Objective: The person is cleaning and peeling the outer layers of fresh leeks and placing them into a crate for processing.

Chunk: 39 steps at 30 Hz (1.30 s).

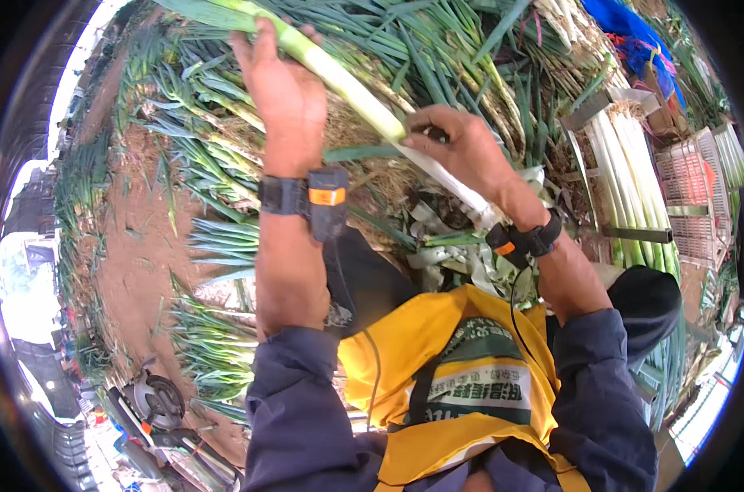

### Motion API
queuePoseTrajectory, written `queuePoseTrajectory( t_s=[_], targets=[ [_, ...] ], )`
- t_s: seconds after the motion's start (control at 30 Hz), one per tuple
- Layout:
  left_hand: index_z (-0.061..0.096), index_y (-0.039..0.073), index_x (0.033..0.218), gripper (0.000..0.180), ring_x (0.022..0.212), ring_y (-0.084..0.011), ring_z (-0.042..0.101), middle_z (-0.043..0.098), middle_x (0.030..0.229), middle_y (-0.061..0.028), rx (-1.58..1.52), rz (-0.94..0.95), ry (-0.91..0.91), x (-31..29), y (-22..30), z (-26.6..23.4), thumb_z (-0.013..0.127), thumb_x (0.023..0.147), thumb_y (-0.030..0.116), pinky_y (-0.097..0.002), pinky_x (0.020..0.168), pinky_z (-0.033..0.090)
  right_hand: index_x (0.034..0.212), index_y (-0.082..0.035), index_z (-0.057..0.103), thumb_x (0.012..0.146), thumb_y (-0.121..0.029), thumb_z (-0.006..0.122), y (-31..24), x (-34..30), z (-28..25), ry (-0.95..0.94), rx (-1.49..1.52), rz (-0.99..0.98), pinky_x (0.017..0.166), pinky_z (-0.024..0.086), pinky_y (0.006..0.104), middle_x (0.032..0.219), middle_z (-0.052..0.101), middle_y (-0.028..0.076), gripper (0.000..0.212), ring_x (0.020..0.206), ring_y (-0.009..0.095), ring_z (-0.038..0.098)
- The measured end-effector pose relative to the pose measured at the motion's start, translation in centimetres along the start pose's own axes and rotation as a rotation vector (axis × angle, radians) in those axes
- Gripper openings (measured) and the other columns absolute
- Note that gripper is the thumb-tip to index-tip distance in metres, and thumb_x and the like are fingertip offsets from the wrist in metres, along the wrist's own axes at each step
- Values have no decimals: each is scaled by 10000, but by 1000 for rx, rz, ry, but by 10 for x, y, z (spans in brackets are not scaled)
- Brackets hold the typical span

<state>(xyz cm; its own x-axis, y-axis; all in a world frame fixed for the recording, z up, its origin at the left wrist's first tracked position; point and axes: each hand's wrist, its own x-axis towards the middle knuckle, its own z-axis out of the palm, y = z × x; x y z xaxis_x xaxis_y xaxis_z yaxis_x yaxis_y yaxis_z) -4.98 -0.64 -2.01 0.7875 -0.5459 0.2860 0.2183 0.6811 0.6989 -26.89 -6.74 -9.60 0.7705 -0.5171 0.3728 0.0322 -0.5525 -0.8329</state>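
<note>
A long, thick green onion [347,88] lies slantwise in front of me, its green leaves at the upper left and its roots at the lower right. My left hand [286,86] grips it around the pale green upper stalk, thumb over the top. The fingers of my right hand [462,143] are pinched together against the stalk partway down, where the pale green layer meets the bare white shank. Below the right hand, limp peeled leaves [462,258] lie in a heap between my knees.
Piles of green onions [437,57] cover the ground ahead and to the left, beside bare soil [138,246]. At right, a metal frame [638,234] holds white-stalked onions [626,168], next to a plastic crate [691,184]. Blue sheeting [638,41] lies at the far right.
</note>
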Motion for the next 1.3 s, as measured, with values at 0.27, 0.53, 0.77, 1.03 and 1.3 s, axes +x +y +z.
queuePoseTrajectory(
  t_s=[0.27, 0.53, 0.77, 1.03, 1.3],
  targets=[
    [567, 55, 1090, 247, 792, -226, 589, 590, 927, -78, -174, -146, 42, 5, -10, -15, 685, 955, 225, -381, 718, 508, 907, -29, 672, 896, -173, 769, 0, 10, -4, -311, 392, 372, 562, 387, 233, 757, 603, -58, 173, 666, 26, 487],
    [557, 73, 1114, 273, 796, -201, 586, 598, 921, -71, -223, -189, 20, 4, -18, -12, 722, 930, 187, -371, 698, 509, 865, -22, 608, 870, -98, 720, -22, -7, -9, -195, 32, 16, 593, 443, 327, 736, 583, 35, 136, 632, 151, 529],
    [545, 51, 1043, 245, 788, -201, 576, 604, 958, -76, -100, -51, 87, -8, -34, 11, 740, 904, 106, -384, 698, 518, 899, -39, 549, 766, -10, 718, -14, -23, -2, -71, -148, -145, 640, 488, 413, 853, 567, 122, 217, 740, 364, 602],
    [512, 29, 1100, 280, 851, -219, 579, 587, 985, -96, -47, 25, 184, 15, -31, -8, 709, 901, 33, -397, 684, 564, 874, -39, 538, 761, -32, 679, -18, -76, 13, -332, -287, -318, 593, 499, 454, 792, 572, 133, 181, 700, 361, 619],
    [281, 86, 1343, 662, 838, -235, 588, 557, 1079, -128, -65, 96, 317, 48, -12, -53, 738, 867, 29, -397, 572, 554, 971, -36, 622, 776, -125, 731, 78, -209, -44, -932, -547, 273, 665, 520, 488, 815, 638, 193, 240, 749, 415, 639]
  ],
)
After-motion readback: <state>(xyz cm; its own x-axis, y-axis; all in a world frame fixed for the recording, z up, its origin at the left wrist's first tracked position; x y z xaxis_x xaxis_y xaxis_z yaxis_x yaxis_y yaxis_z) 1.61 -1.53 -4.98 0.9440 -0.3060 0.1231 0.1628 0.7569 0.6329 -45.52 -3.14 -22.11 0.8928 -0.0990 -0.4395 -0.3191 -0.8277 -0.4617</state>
